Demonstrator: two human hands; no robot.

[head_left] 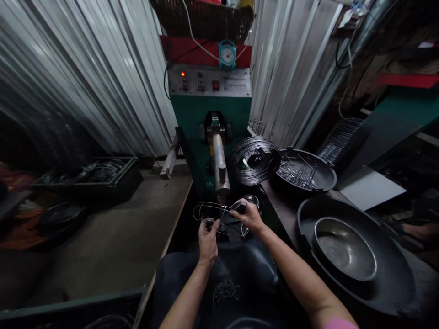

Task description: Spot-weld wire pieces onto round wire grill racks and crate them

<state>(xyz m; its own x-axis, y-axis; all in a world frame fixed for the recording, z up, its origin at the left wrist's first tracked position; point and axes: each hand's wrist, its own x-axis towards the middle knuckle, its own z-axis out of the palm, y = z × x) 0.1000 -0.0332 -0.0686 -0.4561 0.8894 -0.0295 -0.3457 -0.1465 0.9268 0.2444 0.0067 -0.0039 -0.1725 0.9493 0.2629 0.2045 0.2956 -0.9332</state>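
Observation:
My left hand [207, 236] and my right hand [249, 216] both grip a thin wire frame [206, 210], holding it under the tip of the metal arm [219, 167] of a green welding machine [210, 119]. The left hand pinches the frame's near side. On the right side, my right hand's fingers are closed over the wire close to the machine's tip. A few short wire pieces [224, 289] lie on the dark apron over my lap.
A coil of wire [253, 160] and a black pan with short wire pieces [302, 173] sit right of the machine. A steel bowl [345, 246] rests in a large black pan [394, 283]. A green crate [92, 176] stands on the floor at left.

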